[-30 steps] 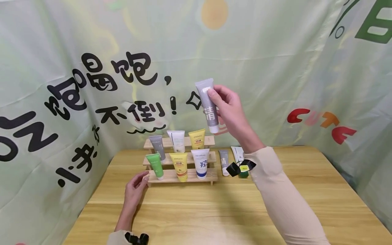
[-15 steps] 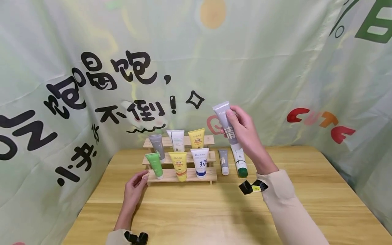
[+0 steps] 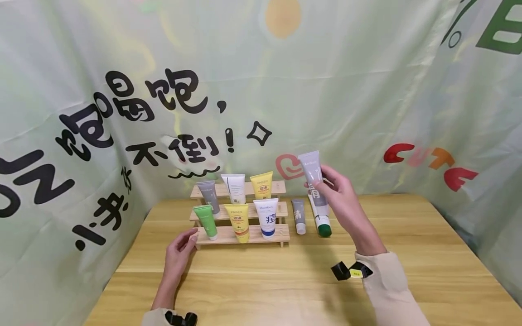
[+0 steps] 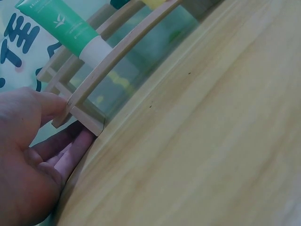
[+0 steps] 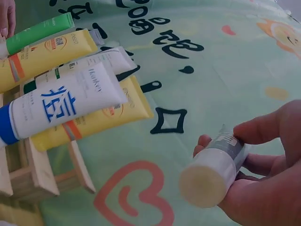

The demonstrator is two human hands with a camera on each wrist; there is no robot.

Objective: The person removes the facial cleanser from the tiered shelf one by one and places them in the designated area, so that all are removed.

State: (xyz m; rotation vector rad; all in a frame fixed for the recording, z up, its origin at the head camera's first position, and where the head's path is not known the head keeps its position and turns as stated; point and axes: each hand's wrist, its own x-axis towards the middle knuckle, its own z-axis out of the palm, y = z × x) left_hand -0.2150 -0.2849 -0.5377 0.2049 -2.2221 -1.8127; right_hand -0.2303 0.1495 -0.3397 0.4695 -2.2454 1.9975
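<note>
My right hand (image 3: 345, 203) pinches a grey squeeze tube (image 3: 311, 165) between thumb and fingers, cap down, in the air right of the rack. The right wrist view shows its white cap (image 5: 203, 183) pointing at the camera. Behind it, a white tube with a green cap (image 3: 324, 230) lies on the table, partly hidden. Another grey tube (image 3: 299, 217) lies just to the left of that one. My left hand (image 3: 179, 251) holds the left end of the tiered wooden rack (image 3: 261, 232); in the left wrist view the thumb touches the board's end and fingers tuck beneath.
Across the rack's tiers, tubes stand on their caps: green (image 3: 207, 222), yellow (image 3: 238, 222), white with blue cap (image 3: 267, 217), grey (image 3: 209, 197), white (image 3: 235, 188) and another yellow (image 3: 262, 184). A printed curtain (image 3: 346, 99) hangs behind the wooden table (image 3: 261, 280).
My right hand has lowered and moved right with the grey tube, from above the rack to in front of the white green-capped tube. My left hand stays at the rack's left end.
</note>
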